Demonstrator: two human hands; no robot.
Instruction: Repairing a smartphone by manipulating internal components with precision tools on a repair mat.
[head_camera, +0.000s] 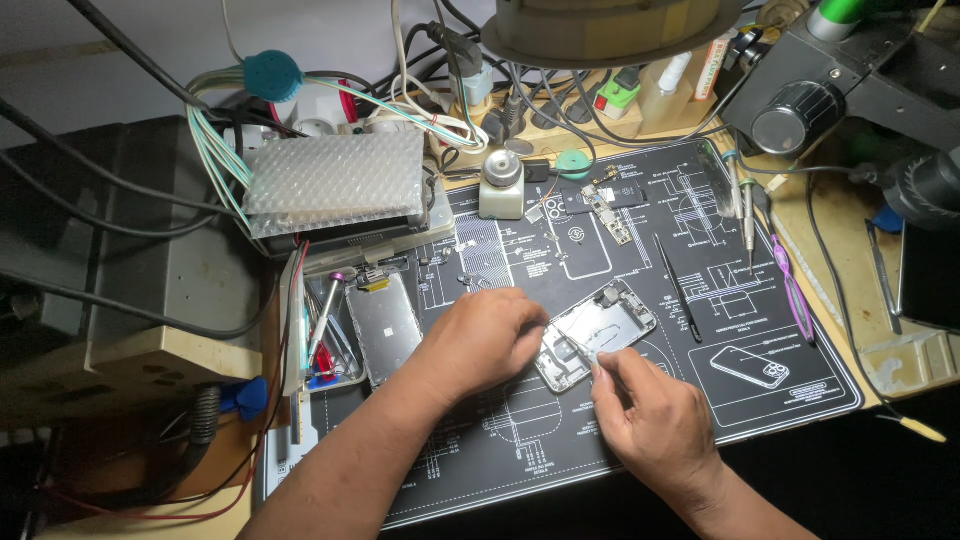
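Right, largest first:
worktop: black repair mat printed with white diagrams (620, 420), carries everything below.
phone frame: opened silver rectangular phone housing (596, 332), mid-mat, long axis running lower-left to upper-right, bare metal interior facing up, dark module at its upper end.
left hand (478, 342): at the frame's lower-left end, fingers closed on that edge, steadying it.
right hand (655, 415): just below-right of the frame, fingers pinched on a thin tool or part; tip sits over the frame's lower half. Can't tell what it is.
nearer hand: both touching or nearly; left on the body, right at the interior.
spare: flat grey phone panel (384, 326), left of the left hand.
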